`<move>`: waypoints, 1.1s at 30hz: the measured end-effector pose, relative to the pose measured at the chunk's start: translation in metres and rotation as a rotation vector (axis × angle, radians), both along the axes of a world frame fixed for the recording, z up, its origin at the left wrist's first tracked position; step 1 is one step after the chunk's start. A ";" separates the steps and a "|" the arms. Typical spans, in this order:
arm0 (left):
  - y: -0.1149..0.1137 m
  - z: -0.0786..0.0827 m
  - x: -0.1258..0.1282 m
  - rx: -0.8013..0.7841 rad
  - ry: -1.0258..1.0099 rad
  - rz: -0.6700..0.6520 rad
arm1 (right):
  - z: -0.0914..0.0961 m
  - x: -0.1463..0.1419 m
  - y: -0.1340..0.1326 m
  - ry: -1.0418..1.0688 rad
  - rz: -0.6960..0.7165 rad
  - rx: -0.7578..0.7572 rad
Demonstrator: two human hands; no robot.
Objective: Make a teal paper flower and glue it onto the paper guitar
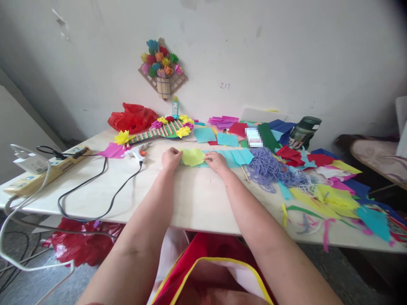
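My left hand (171,158) pinches the left edge of a yellow-green piece of crepe paper (193,157). At its right edge, my right hand (215,162) has its fingers closed on the same piece. Beneath and to the right of it lie light blue paper pieces (241,156) on the table. A white glue gun (139,154) with an orange trigger rests left of my left hand. Behind it lies a guitar-shaped craft (165,130) with green and pink stripes and paper flowers. A heap of purple yarn (269,167) sits to the right of my right hand.
On the left, a power strip (47,169) and a black cord (110,203) cross the white table (197,207). Coloured paper scraps (333,199) cover the right end, near a dark green bottle (304,132). A red plastic bag (132,117) lies at the back.
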State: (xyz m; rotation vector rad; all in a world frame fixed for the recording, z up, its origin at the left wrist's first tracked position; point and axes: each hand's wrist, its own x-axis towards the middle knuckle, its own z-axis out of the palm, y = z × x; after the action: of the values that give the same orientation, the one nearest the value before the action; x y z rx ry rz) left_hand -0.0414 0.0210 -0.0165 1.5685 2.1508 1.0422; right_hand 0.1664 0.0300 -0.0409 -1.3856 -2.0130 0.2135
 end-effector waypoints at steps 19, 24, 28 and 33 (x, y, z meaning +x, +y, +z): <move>0.002 0.000 -0.002 -0.030 -0.420 -0.031 | 0.006 -0.014 -0.009 -0.136 0.133 0.185; -0.002 0.004 -0.002 -0.020 -0.435 -0.032 | 0.008 -0.018 -0.012 -0.183 0.149 0.212; -0.004 0.006 -0.002 -0.021 -0.469 -0.050 | 0.008 -0.019 -0.016 -0.233 0.051 0.145; -0.007 0.009 -0.002 -0.050 -0.361 -0.089 | 0.010 -0.020 -0.022 -0.307 -0.031 0.102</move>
State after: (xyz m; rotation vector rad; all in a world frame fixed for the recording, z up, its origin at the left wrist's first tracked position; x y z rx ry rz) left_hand -0.0438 0.0136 -0.0070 1.3211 1.8340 1.1332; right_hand 0.1459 0.0080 -0.0308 -1.4534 -2.2127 -0.1216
